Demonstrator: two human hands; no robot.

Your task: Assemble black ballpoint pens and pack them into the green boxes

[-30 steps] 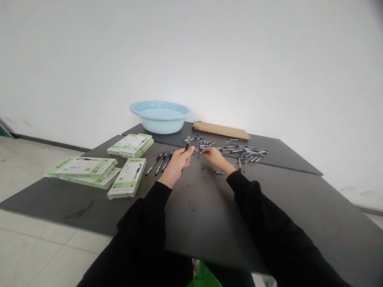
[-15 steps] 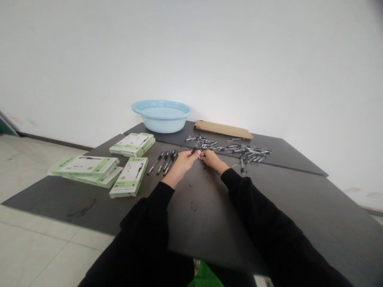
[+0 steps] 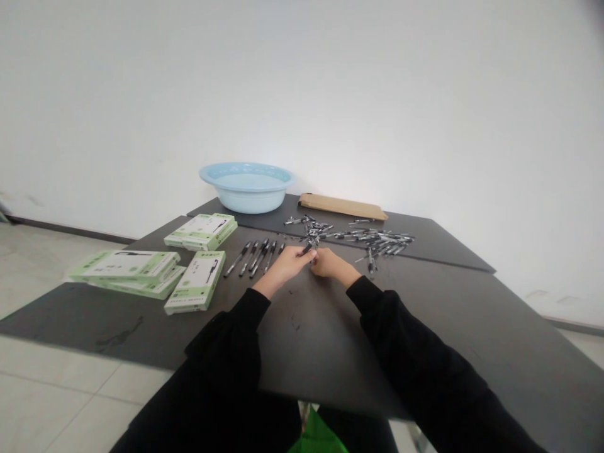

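Note:
Over the middle of the dark table, my two hands come together. My left hand is closed on a pen, whose black end shows between thumb and finger. My right hand is closed in a pinch right against the left fingertips; what it grips is mostly hidden. Just beyond the fingers lies a small heap of black and clear pen parts. A looser pile of them spreads to the right. Beside my left hand, several black-and-clear pens lie side by side in a slanted row.
Green-and-white pen boxes are stacked and laid out on the left of the table. At the back stand a light blue basin and, to its right, a flat brown cardboard piece. A white wall rises behind.
My right hand has curled in closer against my left fingertips. The whole scene sits slightly further left in the picture, as the head view has turned a little right.

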